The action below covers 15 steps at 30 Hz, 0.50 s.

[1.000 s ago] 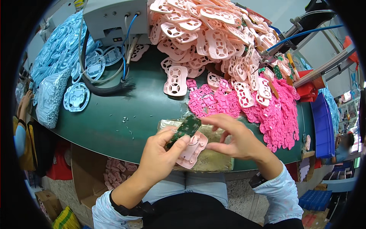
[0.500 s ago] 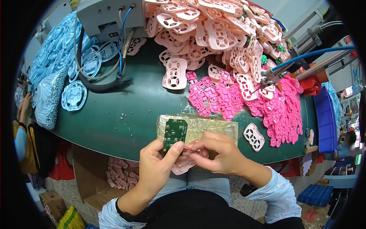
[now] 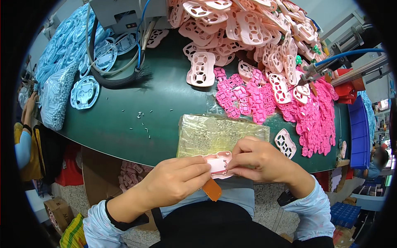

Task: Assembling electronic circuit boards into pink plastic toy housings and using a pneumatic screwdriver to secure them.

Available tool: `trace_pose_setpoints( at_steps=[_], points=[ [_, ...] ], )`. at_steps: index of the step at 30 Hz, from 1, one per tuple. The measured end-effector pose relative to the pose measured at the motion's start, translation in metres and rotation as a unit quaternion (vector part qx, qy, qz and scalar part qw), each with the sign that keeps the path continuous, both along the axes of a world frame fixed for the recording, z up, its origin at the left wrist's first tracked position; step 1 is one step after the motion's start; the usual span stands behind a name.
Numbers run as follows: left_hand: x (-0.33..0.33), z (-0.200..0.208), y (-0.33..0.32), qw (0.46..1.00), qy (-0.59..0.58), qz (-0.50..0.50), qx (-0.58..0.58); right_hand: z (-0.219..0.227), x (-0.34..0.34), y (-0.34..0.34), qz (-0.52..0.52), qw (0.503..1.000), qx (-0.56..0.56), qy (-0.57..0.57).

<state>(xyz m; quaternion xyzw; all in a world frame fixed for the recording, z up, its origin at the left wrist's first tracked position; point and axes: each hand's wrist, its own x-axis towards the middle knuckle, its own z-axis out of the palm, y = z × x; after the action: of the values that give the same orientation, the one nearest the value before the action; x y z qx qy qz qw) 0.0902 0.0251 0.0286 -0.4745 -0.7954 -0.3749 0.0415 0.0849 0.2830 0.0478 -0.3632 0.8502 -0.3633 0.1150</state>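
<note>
My left hand (image 3: 180,180) is closed around a pale pink plastic shell (image 3: 220,162), held just in front of the table edge with its hollow inside up. Inside the shell lie a whitish flat part and thin dark red lines that look like wires. An orange-brown flat board (image 3: 212,190) sticks out below my left fingers, toward my lap. At the shell's right end the fingertips of my right hand (image 3: 256,161) are pinched together; what they grip is hidden. Just beyond both hands a block wrapped in yellowish clear tape (image 3: 219,133) lies on the table.
Pale pink shells (image 3: 248,29) are heaped at the back, bright pink button pads (image 3: 314,120) at right. Blue plastic parts (image 3: 62,45) and a bag of small pieces (image 3: 60,99) stand left. A metal tool tip (image 3: 302,80) reaches in from the right. Tiny metal pins (image 3: 140,113) lie scattered.
The green circuit board face has gone from sight; an orange-brown board now shows below my left hand. The pink shell has come up between my hands, and the view has shifted slightly.
</note>
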Motion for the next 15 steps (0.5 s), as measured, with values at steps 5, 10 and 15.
trace_pose_setpoints(
  at_steps=[5,10,15],
  points=[
    [-0.004,0.002,0.0,0.998,0.039,-0.031,-0.026,0.007,0.002,-0.012,-0.017,0.998,0.053,-0.01],
    [-0.004,-0.001,-0.002,1.0,-0.013,-0.02,-0.01,0.007,0.0,-0.012,-0.009,0.998,0.046,-0.044],
    [-0.002,-0.001,-0.001,1.0,-0.027,-0.003,-0.008,0.012,-0.001,-0.014,-0.009,0.997,0.052,-0.058]
  ],
)
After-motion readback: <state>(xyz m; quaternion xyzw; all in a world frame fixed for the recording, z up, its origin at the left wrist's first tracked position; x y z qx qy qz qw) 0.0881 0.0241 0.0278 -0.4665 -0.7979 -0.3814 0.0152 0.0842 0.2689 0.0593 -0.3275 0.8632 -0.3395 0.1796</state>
